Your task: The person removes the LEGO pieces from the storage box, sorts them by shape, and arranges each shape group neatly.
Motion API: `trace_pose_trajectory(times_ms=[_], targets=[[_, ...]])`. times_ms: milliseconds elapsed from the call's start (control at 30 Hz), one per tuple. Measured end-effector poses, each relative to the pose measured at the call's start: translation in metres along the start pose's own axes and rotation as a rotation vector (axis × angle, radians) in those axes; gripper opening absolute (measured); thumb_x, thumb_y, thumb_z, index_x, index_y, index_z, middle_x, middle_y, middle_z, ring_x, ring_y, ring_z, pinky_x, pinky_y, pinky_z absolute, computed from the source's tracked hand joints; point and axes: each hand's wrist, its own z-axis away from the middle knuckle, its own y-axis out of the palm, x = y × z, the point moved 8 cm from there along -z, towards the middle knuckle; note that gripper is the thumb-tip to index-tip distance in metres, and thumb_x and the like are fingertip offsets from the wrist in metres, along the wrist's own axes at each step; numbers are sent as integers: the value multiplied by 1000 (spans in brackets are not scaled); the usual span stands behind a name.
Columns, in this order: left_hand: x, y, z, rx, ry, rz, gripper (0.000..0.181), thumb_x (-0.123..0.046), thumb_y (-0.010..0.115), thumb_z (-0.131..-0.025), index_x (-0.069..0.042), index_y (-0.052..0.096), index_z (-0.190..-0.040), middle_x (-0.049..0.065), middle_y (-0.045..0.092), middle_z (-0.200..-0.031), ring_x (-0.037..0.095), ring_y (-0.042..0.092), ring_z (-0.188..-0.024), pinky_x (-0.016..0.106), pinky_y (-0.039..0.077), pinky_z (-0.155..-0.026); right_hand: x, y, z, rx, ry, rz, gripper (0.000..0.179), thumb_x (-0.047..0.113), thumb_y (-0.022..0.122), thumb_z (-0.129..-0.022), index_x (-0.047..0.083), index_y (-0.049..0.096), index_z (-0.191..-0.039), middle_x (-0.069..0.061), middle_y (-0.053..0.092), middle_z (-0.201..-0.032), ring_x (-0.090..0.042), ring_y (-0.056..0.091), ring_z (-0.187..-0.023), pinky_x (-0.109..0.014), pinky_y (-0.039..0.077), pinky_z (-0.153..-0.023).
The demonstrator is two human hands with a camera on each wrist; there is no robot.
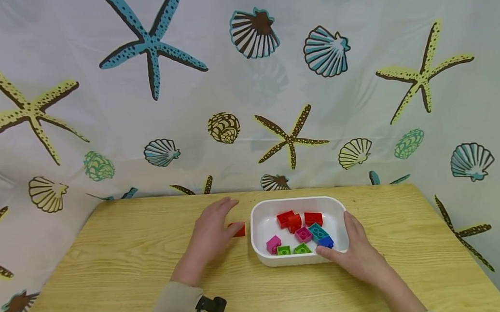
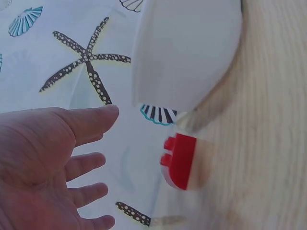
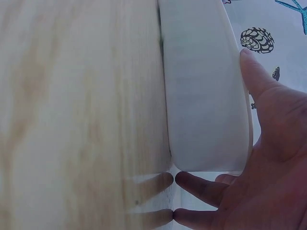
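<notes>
A white plastic box stands on the table, holding several toy building bricks in red, pink, green, teal and blue. My left hand is just left of it, thumb and fingers spread. Beside the thumb, on the tabletop, is a single red brick. In the left wrist view that red brick is rounded at one end and stands apart from the left hand. The right hand holds the box at its front right corner. In the right wrist view, the right thumb lies against the box's rim.
The wooden table runs back to a hanging cloth printed with starfish and shells. That cloth also borders the left and right sides. A black strap piece is on the left wrist.
</notes>
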Motion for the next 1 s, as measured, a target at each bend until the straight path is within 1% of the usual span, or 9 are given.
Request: trace_pose_trajectory(times_ms=[133,267,400,633,900,1000], targets=[[-15,-3,-2,8,10,-14,65,-29,78,-106,-7,54,-163,22,39,-174,50,31,-161,73,29,-125,-1,0,0,2,5,0,132,68,79,-93,5,-4,-176,-28,5,-179,-61,37,-152,-75,45,-110],[-30,-1,-4,22,40,-41,68,-30,79,-105,-9,52,-164,21,37,-175,51,25,-163,77,27,-124,-2,0,0,3,4,1,133,69,78,-93,5,-3,-176,-28,5,-179,-60,37,-152,-75,45,-110],[-44,5,-6,45,83,-53,72,-28,81,-103,-13,50,-166,17,38,-175,48,23,-164,78,27,-124,-1,-1,-1,4,1,-1,133,70,78,-93,6,-4,-176,-28,4,-180,-60,38,-152,-75,46,-110],[-65,18,-12,121,180,-20,81,-29,82,-103,-25,41,-173,6,34,-179,39,19,-168,72,17,-130,-1,-2,-1,0,-7,0,133,70,77,-93,5,-4,-176,-29,4,-179,-61,41,-150,-75,46,-109],[-85,29,-15,163,271,-42,81,-30,83,-101,-26,43,-172,3,30,-181,39,15,-168,73,11,-130,-1,-2,0,-3,-8,-9,133,69,78,-93,4,-3,-176,-29,5,-179,-62,41,-150,-76,45,-109],[-91,35,-17,187,299,-62,83,-29,83,-101,-28,41,-173,1,30,-181,35,13,-169,71,10,-131,-1,-2,0,-3,-5,-11,132,68,79,-94,4,-3,-176,-29,4,-180,-62,40,-150,-76,45,-110]])
